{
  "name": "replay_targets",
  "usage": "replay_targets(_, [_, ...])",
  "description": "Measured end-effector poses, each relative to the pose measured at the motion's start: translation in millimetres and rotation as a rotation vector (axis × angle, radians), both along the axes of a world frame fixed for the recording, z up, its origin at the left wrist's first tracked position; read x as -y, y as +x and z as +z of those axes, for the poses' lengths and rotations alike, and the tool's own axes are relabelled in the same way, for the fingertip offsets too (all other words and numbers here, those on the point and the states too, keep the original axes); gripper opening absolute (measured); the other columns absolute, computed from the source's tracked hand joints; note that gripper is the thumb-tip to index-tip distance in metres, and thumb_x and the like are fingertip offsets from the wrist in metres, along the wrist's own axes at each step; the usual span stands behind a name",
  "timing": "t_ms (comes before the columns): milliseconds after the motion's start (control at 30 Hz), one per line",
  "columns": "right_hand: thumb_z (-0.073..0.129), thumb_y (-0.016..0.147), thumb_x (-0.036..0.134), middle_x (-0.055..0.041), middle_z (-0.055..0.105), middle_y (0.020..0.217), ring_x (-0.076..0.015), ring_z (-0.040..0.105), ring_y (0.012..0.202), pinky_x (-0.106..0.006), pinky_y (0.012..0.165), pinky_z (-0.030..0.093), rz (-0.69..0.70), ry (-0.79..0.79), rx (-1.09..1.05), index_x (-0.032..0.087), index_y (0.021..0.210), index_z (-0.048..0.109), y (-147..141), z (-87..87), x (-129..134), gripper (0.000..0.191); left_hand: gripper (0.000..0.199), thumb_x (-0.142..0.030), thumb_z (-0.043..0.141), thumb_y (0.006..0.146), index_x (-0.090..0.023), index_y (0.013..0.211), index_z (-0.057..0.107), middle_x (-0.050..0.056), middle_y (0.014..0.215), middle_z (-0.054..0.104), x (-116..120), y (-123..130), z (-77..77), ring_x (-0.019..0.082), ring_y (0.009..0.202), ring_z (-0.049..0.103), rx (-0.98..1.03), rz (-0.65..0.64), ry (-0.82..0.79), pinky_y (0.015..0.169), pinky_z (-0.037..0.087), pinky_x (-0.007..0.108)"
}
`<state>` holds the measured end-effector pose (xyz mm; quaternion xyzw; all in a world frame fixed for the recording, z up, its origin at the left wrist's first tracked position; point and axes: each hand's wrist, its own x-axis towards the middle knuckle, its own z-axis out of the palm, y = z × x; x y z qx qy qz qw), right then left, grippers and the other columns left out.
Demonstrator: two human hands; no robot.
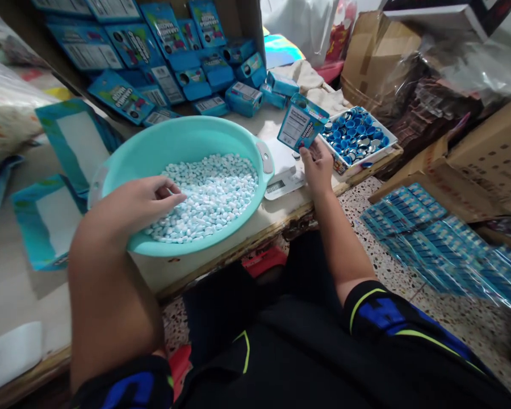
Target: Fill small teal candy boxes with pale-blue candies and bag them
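My left hand is over the near left part of a teal plastic basin. Its fingers are loosely bent, with a gap between them and the thumb, and I see nothing in them. Small white and pale blue candies fill the bottom of the basin. On the right, my right hand grips a small blue printed box by its lower edge, the white label side facing me. Below this box lies a white digital scale, partly behind the basin rim.
Several blue boxes sit in a large carton behind the basin. A white tray of blue-and-silver caps stands right of my right hand. Two larger teal pieces lie on the left. Plastic-wrapped blue packs rest on the floor beside cardboard boxes.
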<state>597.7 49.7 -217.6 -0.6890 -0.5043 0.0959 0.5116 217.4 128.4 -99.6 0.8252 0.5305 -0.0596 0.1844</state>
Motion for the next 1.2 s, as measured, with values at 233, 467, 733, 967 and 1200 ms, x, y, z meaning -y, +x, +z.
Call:
replay_targets(233, [0.056,0.088,0.076,-0.0090,0.069,0.131,-0.0287,0.064,0.123,-0.049,0.107,0.051,0.123,0.271,-0.088,0.028,0.140,0.060,8,-18.6,-7,0.071,0.033,-0.047,0.054,0.084,-0.024,0.105,0.065,0.005,0.096,0.072,-1,1,0.3,0.024,0.087,0.066,0.020,0.047,-0.005,0.073,0.048,0.035])
replay_targets(467, [0.055,0.096,0.062,-0.0066,0.071,0.127,-0.0240,0.066,0.120,-0.042,0.105,0.053,0.168,0.262,-0.042,0.030,0.137,0.063,4,-15.4,-4,0.053,0.026,-0.039,0.052,0.081,-0.023,0.098,0.065,0.004,0.095,0.069,-7,-9,-9.7,0.022,0.084,0.063,0.030,-0.064,0.049,0.073,0.045,0.033])
replay_targets(733, [0.060,0.093,0.062,-0.0060,0.073,0.127,-0.0257,0.067,0.119,-0.046,0.109,0.051,0.269,0.187,-0.072,0.028,0.128,0.067,-3,-12.7,-1,0.050,0.031,-0.038,0.050,0.082,-0.022,0.102,0.068,0.006,0.101,0.070,-2,-6,-6.9,0.023,0.091,0.064,0.046,-0.069,0.061,0.076,0.046,0.033])
replay_targets(967, [0.064,0.083,0.075,-0.0092,0.064,0.142,-0.0301,0.056,0.134,-0.051,0.116,0.045,0.257,0.097,-0.133,0.029,0.136,0.059,-2,-21.7,-6,0.070,0.054,-0.058,0.058,0.080,-0.020,0.118,0.067,0.009,0.120,0.071,-2,-7,-3.9,0.027,0.108,0.065,0.082,-0.063,0.024,0.092,0.049,0.035])
replay_targets(1200, [0.045,0.092,0.078,-0.0092,0.060,0.146,-0.0278,0.055,0.137,-0.048,0.106,0.052,0.101,0.135,-0.493,0.031,0.136,0.053,8,-21.1,-11,0.066,0.086,-0.076,0.054,0.076,-0.025,0.145,0.057,0.009,0.156,0.052,-16,-4,-5.1,0.035,0.138,0.052,-0.143,-0.146,-0.176,0.113,0.041,0.041])
